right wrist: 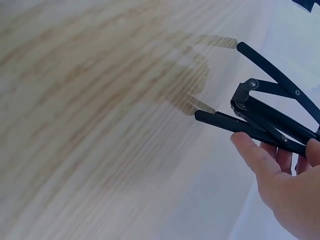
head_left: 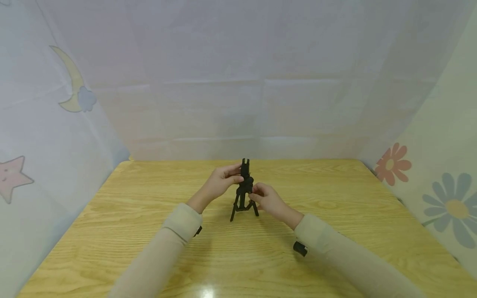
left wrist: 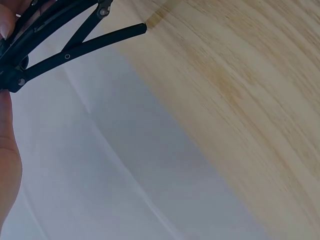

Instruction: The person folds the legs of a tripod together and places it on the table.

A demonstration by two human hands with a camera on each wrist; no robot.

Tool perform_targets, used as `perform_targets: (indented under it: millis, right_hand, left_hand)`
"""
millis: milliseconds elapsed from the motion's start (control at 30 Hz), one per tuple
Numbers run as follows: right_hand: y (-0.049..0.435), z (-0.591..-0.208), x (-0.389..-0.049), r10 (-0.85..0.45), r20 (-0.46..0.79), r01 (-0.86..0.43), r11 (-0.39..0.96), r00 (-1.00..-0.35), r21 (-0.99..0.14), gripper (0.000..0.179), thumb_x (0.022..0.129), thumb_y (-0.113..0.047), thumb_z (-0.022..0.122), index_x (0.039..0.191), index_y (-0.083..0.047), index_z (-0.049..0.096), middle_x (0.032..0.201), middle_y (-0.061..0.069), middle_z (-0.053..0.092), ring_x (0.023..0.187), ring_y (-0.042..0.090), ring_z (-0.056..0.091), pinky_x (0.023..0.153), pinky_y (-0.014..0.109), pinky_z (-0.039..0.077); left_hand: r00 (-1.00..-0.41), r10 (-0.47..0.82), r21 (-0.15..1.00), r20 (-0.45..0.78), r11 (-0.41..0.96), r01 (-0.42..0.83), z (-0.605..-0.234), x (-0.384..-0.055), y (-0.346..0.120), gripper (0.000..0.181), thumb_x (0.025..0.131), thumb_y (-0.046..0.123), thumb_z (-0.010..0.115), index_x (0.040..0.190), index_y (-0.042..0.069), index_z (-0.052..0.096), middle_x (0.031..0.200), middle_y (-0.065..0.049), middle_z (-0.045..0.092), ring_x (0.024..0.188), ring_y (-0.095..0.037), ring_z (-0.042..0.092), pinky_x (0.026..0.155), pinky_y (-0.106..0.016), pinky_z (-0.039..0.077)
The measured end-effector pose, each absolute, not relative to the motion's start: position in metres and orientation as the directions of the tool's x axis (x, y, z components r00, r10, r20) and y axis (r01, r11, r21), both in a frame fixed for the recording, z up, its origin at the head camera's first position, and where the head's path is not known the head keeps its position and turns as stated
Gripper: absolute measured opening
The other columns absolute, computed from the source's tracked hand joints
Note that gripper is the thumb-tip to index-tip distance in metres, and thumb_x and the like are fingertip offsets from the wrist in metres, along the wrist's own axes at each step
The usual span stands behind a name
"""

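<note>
A small black tripod stands upright near the middle of the table, its legs spread and its clamp-like top pointing up. My left hand holds it by the upper part, thumb in front and fingers behind. From the right, my right hand pinches it at the top of a leg, just under the head. In the right wrist view the fingers of my right hand lie along one leg, and the braces to the centre post show. The left wrist view catches the thumb of my left hand against the leg hinge.
The wooden table reaches back to a pale cloth backdrop. Cloth with a moon and star hangs at the left, and cloth with flowers at the right. A small black device sits at the right sleeve cuff.
</note>
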State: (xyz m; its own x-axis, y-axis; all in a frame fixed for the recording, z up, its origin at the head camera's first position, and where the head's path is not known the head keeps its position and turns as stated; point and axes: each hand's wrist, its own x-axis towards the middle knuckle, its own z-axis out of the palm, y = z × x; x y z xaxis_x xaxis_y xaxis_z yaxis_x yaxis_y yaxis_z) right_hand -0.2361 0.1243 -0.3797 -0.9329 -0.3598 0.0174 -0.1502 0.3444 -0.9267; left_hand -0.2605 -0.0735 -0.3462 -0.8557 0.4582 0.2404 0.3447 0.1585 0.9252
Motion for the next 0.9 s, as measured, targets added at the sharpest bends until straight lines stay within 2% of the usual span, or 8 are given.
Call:
perform_targets:
  millis: [133,333,533,667,767,900]
  right_hand:
    - [0.1242,-0.3804,-0.2369,-0.343,0.03,-0.158,0.353,-0.939,-0.922,0.009,0.101,-0.004,0.051,0.094,0.001,0.053,0.097,0.017,0.059,0.097,0.03,0.06,0.076,0.046,0.056]
    - [0.1222,-0.3829,-0.2344,-0.327,0.132,-0.234,0.295,-0.936,-0.926,0.01,0.098,-0.003,0.056,0.089,0.0,0.055,0.09,0.016,0.064,0.087,0.025,0.064,0.069,0.043,0.057]
    - [0.1175,-0.3841,-0.2341,-0.247,0.112,-0.186,0.302,-0.963,-0.935,0.006,0.097,0.0,0.056,0.094,0.005,0.058,0.095,0.018,0.062,0.094,0.037,0.064,0.078,0.051,0.055]
    - [0.1178,-0.3858,-0.2356,-0.214,0.136,-0.202,0.33,-0.967,-0.922,0.006,0.095,0.0,0.06,0.094,0.005,0.064,0.093,0.013,0.065,0.092,0.032,0.065,0.077,0.046,0.056]
    - [0.1191,-0.3852,-0.2355,-0.198,0.14,-0.205,0.365,-0.97,-0.908,0.012,0.094,-0.002,0.062,0.1,0.006,0.067,0.095,0.01,0.067,0.089,0.024,0.064,0.074,0.038,0.054]
    - [0.1221,-0.3848,-0.2347,-0.232,0.14,-0.226,0.404,-0.963,-0.887,0.02,0.093,-0.002,0.064,0.108,0.01,0.066,0.102,0.017,0.068,0.092,0.026,0.064,0.077,0.037,0.054]
  left_hand:
    - [-0.845,0.478,0.924,0.24,0.153,0.349,-0.3446,-0.2609,-0.0741,0.047,0.099,0.004,0.054,0.144,-0.003,0.042,0.133,-0.022,0.056,0.116,-0.031,0.059,0.094,-0.036,0.05]
    - [-0.834,0.49,0.925,0.253,0.131,0.357,-0.3457,-0.2635,-0.0743,0.046,0.1,0.003,0.052,0.144,-0.005,0.041,0.133,-0.024,0.055,0.117,-0.033,0.058,0.095,-0.037,0.049]
    - [-0.825,0.502,0.926,0.26,0.113,0.361,-0.3469,-0.2659,-0.0741,0.045,0.1,0.002,0.051,0.144,-0.006,0.041,0.132,-0.025,0.055,0.117,-0.034,0.058,0.095,-0.037,0.049]
    - [-0.816,0.514,0.927,0.265,0.096,0.362,-0.3477,-0.2664,-0.0751,0.045,0.1,0.001,0.051,0.144,-0.005,0.041,0.132,-0.024,0.056,0.118,-0.034,0.057,0.096,-0.038,0.049]
    - [-0.826,0.502,0.924,0.255,0.125,0.361,-0.3479,-0.2648,-0.0759,0.047,0.1,0.005,0.053,0.145,-0.003,0.041,0.133,-0.022,0.056,0.119,-0.033,0.057,0.098,-0.039,0.047]
    - [-0.871,0.423,0.909,0.248,0.209,0.36,-0.349,-0.2579,-0.08,0.049,0.099,0.012,0.058,0.145,0.002,0.044,0.134,-0.019,0.055,0.121,-0.03,0.056,0.099,-0.039,0.046]
